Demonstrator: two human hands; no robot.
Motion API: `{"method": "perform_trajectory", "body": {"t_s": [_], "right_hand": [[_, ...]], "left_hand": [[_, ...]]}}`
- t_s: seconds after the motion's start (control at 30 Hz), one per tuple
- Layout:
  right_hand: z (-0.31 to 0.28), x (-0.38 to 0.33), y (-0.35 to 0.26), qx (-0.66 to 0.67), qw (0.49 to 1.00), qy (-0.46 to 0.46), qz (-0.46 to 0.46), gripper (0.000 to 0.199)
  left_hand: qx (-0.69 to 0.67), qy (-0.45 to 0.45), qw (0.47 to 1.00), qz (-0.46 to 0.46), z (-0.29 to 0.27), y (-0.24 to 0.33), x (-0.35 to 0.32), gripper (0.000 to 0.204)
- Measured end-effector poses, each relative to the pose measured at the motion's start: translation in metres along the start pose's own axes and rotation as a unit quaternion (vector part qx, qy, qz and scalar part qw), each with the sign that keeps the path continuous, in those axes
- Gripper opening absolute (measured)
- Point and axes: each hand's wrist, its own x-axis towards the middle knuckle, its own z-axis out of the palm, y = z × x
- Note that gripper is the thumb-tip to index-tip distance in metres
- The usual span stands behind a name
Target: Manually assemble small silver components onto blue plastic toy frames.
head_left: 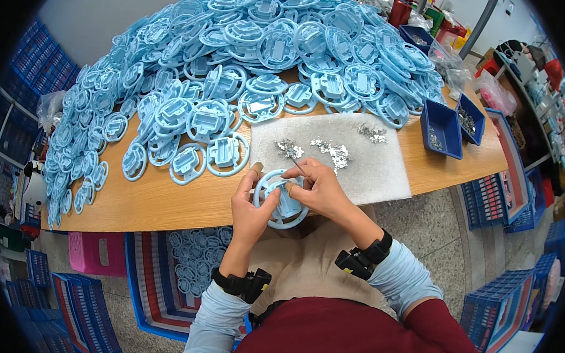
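A light blue plastic toy steering wheel (287, 207) is held at the table's front edge, above my lap. My left hand (253, 204) grips its left rim, with the thumb reaching over the inner part. From the right, my right hand (319, 188) bends over the same wheel, its fingers pinched at the upper middle. A thin, dark, pointed tool (300, 167) sticks up out of those fingers; its exact kind is hard to make out. Just beyond the hands, small silvery metal pieces (330, 153) lie in loose heaps on a white foam sheet (385, 172).
A tall pile of similar blue wheels (264, 41) covers the table's back and left. Two dark blue bins (443, 130) with small metal parts stand at the right. Below the table, a striped-lined crate (152, 281) contains more wheels, beside a pink stool (96, 253).
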Motion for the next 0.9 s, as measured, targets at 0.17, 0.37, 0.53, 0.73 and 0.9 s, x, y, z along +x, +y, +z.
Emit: {"method": "perform_trajectory", "body": {"t_s": [0.17, 0.37, 0.53, 0.73, 0.9], "right_hand": [[0.0, 0.002, 0.005, -0.017, 0.999, 0.017, -0.03, 0.019], [0.002, 0.002, 0.012, 0.001, 0.999, 0.038, -0.025, 0.018], [0.005, 0.0, 0.017, -0.017, 0.997, 0.065, -0.042, 0.019], [0.001, -0.002, 0.009, -0.131, 0.987, 0.074, -0.06, 0.035], [0.0, -0.024, -0.004, -0.287, 0.957, 0.024, -0.045, 0.044]], "left_hand": [[-0.104, -0.006, 0.995, -0.008, 0.009, 0.007, -0.002, 0.058], [-0.265, 0.027, 0.954, -0.136, 0.017, 0.008, 0.001, 0.053], [-0.279, -0.09, 0.916, -0.273, -0.005, -0.004, 0.012, 0.035], [-0.365, -0.073, 0.878, -0.3, -0.001, 0.001, 0.008, 0.029], [-0.356, -0.057, 0.884, -0.298, -0.002, 0.0, 0.006, 0.029]]}}
